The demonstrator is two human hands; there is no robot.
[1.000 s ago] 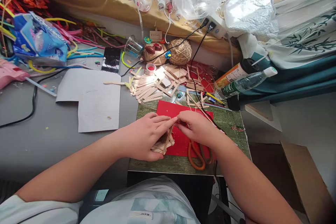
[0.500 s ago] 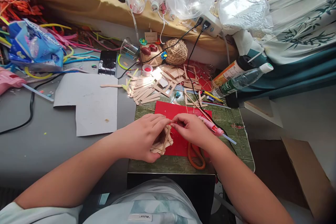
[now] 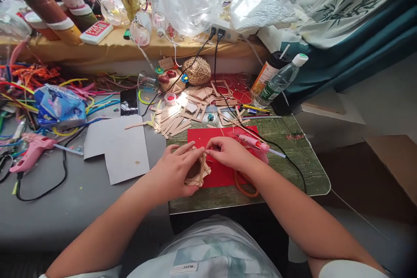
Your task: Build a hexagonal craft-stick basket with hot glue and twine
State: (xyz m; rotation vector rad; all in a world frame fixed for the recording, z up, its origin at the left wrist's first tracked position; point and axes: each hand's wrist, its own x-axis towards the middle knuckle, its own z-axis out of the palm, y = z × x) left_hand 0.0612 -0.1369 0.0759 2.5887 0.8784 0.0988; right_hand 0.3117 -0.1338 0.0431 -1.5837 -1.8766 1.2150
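Observation:
A small structure of glued wooden sticks (image 3: 199, 173) stands on the left edge of a red sheet (image 3: 224, 170) on the green mat. My left hand (image 3: 174, 169) wraps round its left side, fingers lying over the top. My right hand (image 3: 228, 153) meets it from the right, fingers pinched at the structure's upper edge. A pink glue gun (image 3: 257, 144) lies just behind my right hand, its black cord running back. Orange-handled scissors (image 3: 243, 186) lie partly under my right wrist.
Loose wooden sticks (image 3: 174, 119) and stick frames are heaped behind the red sheet, beside a twine ball (image 3: 196, 71). A grey card (image 3: 119, 147), a phone (image 3: 129, 102) and a second pink glue gun (image 3: 31, 152) lie left. Two bottles (image 3: 276, 82) stand right. The shelf behind is crowded.
The view has lifted and shifted, so more of the back shelf shows. My left fingers have spread a little over the structure. Both hands stay on it.

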